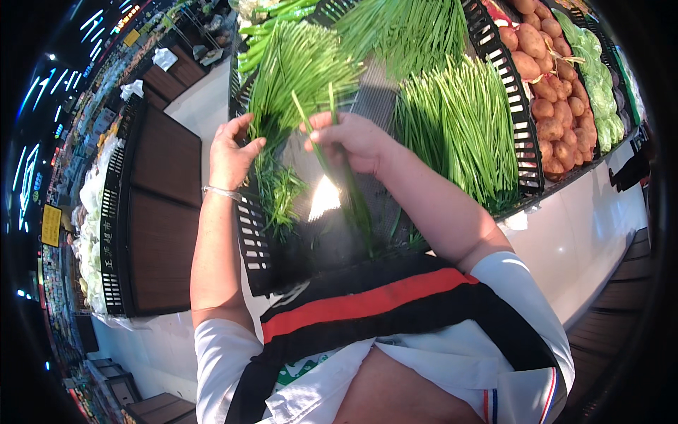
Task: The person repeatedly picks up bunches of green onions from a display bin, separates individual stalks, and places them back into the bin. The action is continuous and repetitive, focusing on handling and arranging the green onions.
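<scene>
My right hand (344, 139) holds a few long green stalks (352, 191), which look like Chinese chives, between thumb and fingers; their pale ends point up and the leaves hang down. My left hand (235, 148) is at the left edge of the pile, thumb and fingers apart, beside a loose heap of chives (299, 69). Whether its fingertips touch the leaves is unclear. Short trimmed green scraps (283, 201) lie below it. To the right of my right hand, a thick bundle of chives (461, 127) stands with its cut ends up, and more chives (402, 32) lie behind.
A black slatted crate wall (522, 122) stands right of the chives, with potatoes (551, 106) and wrapped green vegetables (596, 79) beyond. Another slatted wall (254, 233) is beside my left forearm. Green peppers (254, 47) lie at upper left. Brown display cabinets (164, 212) stand across the aisle.
</scene>
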Demonstrator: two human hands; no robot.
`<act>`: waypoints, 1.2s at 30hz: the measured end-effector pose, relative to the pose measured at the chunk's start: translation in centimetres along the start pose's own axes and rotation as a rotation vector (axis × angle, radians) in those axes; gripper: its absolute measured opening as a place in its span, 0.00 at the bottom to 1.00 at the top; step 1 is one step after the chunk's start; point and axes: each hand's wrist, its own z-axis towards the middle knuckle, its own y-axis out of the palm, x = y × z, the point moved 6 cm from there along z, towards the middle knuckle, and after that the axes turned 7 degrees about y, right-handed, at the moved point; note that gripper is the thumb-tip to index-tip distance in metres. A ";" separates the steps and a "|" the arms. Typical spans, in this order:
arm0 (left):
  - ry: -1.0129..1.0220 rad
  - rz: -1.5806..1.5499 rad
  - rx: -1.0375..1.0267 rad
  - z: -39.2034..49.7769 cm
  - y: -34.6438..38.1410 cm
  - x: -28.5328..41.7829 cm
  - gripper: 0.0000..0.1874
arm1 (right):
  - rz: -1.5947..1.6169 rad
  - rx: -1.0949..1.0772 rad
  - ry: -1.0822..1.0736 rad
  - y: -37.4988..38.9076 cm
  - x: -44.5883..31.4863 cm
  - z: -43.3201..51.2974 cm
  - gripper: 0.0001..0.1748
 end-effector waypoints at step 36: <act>-0.759 -0.869 -0.460 -11.1 5.2 -1.3 0.18 | 0.254 0.215 -0.121 -4.0 -0.1 1.9 0.07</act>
